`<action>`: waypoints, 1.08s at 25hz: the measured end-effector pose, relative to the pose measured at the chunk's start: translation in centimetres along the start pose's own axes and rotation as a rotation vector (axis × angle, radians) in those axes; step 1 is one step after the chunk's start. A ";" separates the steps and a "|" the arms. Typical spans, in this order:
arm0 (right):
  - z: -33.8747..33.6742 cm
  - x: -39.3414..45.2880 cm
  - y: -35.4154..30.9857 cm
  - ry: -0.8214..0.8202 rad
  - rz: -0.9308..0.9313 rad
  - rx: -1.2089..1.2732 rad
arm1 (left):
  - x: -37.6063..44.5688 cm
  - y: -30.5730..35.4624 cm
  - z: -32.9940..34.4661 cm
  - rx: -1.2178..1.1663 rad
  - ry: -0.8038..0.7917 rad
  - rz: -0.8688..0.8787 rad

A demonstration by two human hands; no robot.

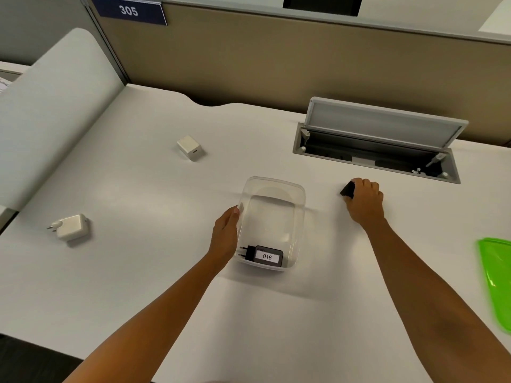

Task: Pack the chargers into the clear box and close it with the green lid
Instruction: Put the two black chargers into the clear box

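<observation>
on white desk (pixel 276 313), left hand (pixel 225 236) gripping clear box (pixel 272 214) side, right hand (pixel 365 201) clamped on black charger (pixel 347 189)

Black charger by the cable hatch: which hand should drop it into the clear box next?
Right. The right hand is already closed on the black charger, just right of the clear box. The left hand is busy steadying the box's left wall.

clear box (pixel 272 217) open, green lid (pixel 496 280) apart
</observation>
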State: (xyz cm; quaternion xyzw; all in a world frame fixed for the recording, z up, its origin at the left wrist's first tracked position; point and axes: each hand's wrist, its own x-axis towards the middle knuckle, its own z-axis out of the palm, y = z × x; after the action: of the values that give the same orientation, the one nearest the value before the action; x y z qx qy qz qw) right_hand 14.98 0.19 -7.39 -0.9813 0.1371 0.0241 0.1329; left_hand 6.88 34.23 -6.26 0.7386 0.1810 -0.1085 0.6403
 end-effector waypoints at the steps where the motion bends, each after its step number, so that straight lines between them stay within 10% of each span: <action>1: 0.0 -0.3 -0.2 -0.014 0.007 -0.005 | 0.0 0.0 0.0 -0.015 0.001 -0.009; 8: -5.2 -4.9 -4.7 0.003 -0.026 0.723 | 0.3 -0.3 -0.1 -0.068 -0.033 -0.040; 13: -5.4 -10.2 -10.9 -0.168 -0.324 0.728 | 0.2 -0.1 -0.1 -0.082 -0.020 -0.037; 27: -0.4 -13.4 -14.7 -0.487 -0.363 0.222 | 0.1 -0.1 0.1 -0.081 -0.010 -0.018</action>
State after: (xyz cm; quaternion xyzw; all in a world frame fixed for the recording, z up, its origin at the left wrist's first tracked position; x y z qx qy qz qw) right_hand 6.13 17.24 -2.18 -0.9347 -0.0742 0.2191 0.2699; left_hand 6.92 34.11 -6.37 0.7098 0.1885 -0.1106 0.6697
